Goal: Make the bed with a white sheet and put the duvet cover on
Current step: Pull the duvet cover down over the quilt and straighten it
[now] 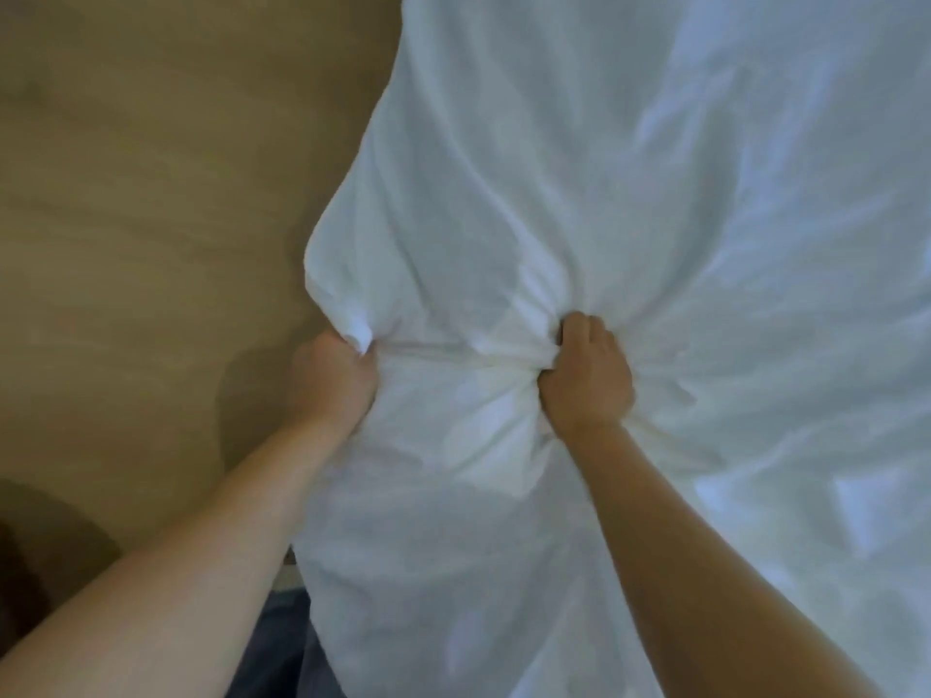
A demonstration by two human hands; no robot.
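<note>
The fingers (579, 340) of the right hand (587, 380) are curled tight into a fistful of white cloth, and the left hand (335, 380) is clenched the same way on a bunched corner at the cloth's outer edge. Between the two fists a short ridge of fabric is pulled taut, with creases fanning out from each grip.

The white bedding (629, 168) fills the right and middle of the view, spreading up and away from both hands and also hanging down below them toward the person. Whether this is the sheet or the duvet inside its cover cannot be told; the puffy, rounded edge on the left suggests padding. The brown floor (151, 193) lies to the left, with the left fist right at the boundary between cloth and floor.

The likely risk is a slip: both grips hold only gathered folds, so a hard shake or tug could pull the fabric free, most probably at the left corner, where little material is caught. The loose part hanging below could also drag on the floor or catch underfoot. An uneven pull would leave the cloth skewed.
</note>
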